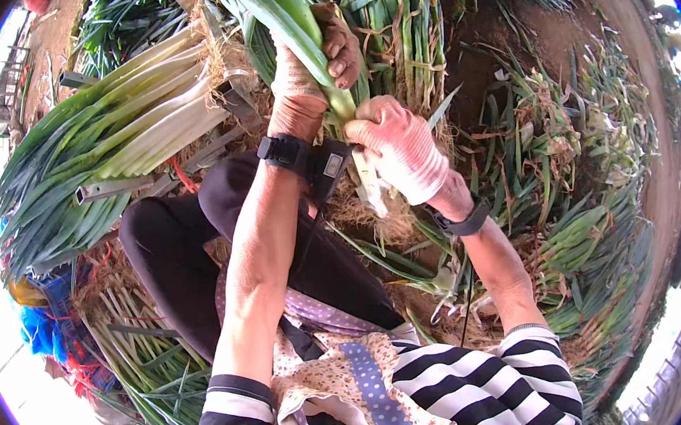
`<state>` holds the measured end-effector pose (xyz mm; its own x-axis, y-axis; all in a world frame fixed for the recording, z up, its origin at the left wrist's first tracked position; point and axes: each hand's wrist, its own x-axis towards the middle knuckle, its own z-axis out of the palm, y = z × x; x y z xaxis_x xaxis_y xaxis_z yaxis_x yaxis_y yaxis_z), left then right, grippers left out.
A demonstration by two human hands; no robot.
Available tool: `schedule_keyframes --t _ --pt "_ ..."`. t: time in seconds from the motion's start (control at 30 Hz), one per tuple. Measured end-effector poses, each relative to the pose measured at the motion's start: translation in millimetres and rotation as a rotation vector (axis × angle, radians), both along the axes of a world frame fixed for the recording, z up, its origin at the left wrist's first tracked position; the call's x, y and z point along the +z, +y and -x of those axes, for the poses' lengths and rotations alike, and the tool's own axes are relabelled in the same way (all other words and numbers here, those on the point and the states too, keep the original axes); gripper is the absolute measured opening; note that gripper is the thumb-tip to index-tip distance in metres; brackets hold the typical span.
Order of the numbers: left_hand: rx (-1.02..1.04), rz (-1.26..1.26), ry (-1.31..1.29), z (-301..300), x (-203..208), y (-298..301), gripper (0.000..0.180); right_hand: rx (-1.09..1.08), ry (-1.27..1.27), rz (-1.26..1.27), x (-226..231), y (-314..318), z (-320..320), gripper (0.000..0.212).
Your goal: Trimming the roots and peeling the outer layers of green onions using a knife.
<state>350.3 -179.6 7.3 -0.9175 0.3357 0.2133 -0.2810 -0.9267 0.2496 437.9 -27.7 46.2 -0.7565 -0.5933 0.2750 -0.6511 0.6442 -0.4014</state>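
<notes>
A long, thick green onion (339,100) slants across the upper middle, its broad leaves pointing up and left and its pale root end down and right. My left hand (319,65), in a pale wrap or glove with bare fingertips, is closed around the stalk below the leaves. Lower on the same stalk, my right hand (401,148) has its fingers closed on it. Whether a peeled outer layer is also between the right fingers I cannot tell. Just below that hand hang the white base and tangled roots (393,222).
A stack of cleaned green onions (151,122) with white stalks rests on a metal frame (111,188) at left. Untrimmed bundles (405,33) lie ahead. Stripped leaves and waste (544,134) are heaped at right. More stalks (141,333) lie at lower left, beside blue plastic (42,330).
</notes>
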Motion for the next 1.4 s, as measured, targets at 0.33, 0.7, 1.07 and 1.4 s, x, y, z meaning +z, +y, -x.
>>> schedule_keyframes --t 0.33,0.7,1.07,1.4 --pt "0.011 0.191 0.007 -3.8 27.6 8.2 0.059 0.112 -0.786 -0.720 -96.9 62.2 -128.8 0.023" --pt "0.302 0.425 -0.214 -1.4 35.8 -0.8 0.064 -0.450 -0.350 -0.144 -65.4 63.8 -91.8 0.066" --pt "0.243 0.132 -0.075 15.5 17.7 -39.1 0.048 -0.331 -0.241 0.094 -82.0 65.4 -112.7 0.014" --pt "0.356 0.108 -0.085 15.8 40.5 -60.4 0.037 -0.642 -0.816 -0.640 -142.8 209.6 -284.0 0.026"
